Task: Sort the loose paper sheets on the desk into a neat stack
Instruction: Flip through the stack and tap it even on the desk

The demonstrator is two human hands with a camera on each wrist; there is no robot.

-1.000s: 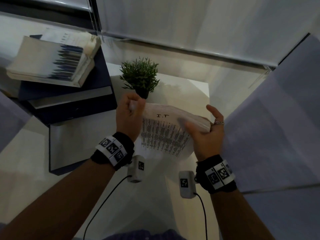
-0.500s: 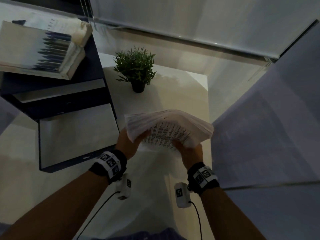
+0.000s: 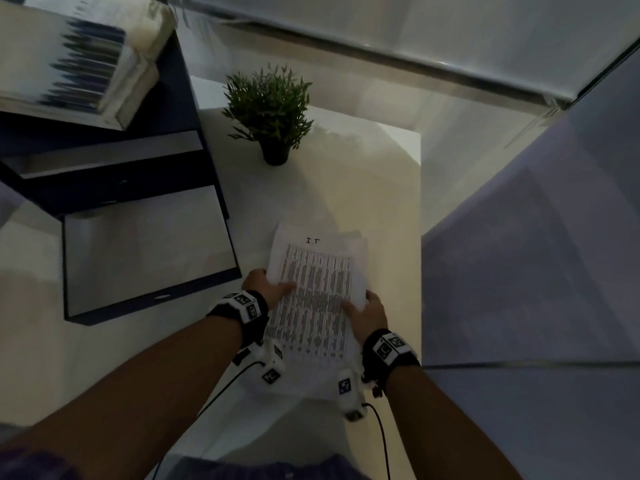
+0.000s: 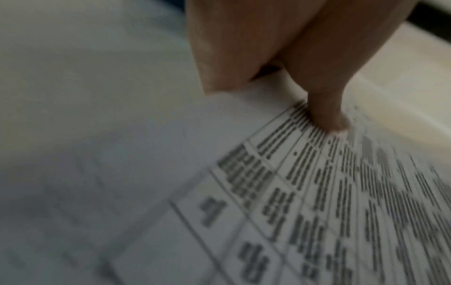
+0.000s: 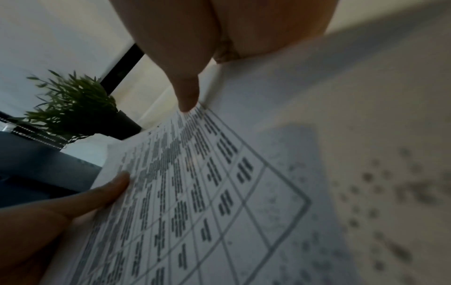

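Note:
A stack of paper sheets (image 3: 317, 299) lies lengthwise between my hands over the white desk (image 3: 374, 188). Its top sheet is a printed table headed "I.T". My left hand (image 3: 268, 291) holds the stack's left edge, thumb lying across the print. My right hand (image 3: 367, 310) grips the right edge, thumb on top and fingers curled round the side. In the left wrist view my left thumb (image 4: 327, 115) presses on the printed sheet (image 4: 317, 202). The right wrist view has my right thumb (image 5: 187, 94) and left thumb (image 5: 107, 192) both on the sheet (image 5: 207, 202). The stack's far corners are slightly uneven.
A small potted plant (image 3: 272, 109) stands at the back of the desk. At left is a dark blue drawer unit (image 3: 145, 188) with an open tray (image 3: 149, 258) and thick books (image 3: 69, 57) on top. The desk's right edge (image 3: 420, 209) borders a grey partition (image 3: 536, 237).
The stack went from being held up, bent between my hands, to lying flat and lower, closer to me. Both hands slid to its side edges.

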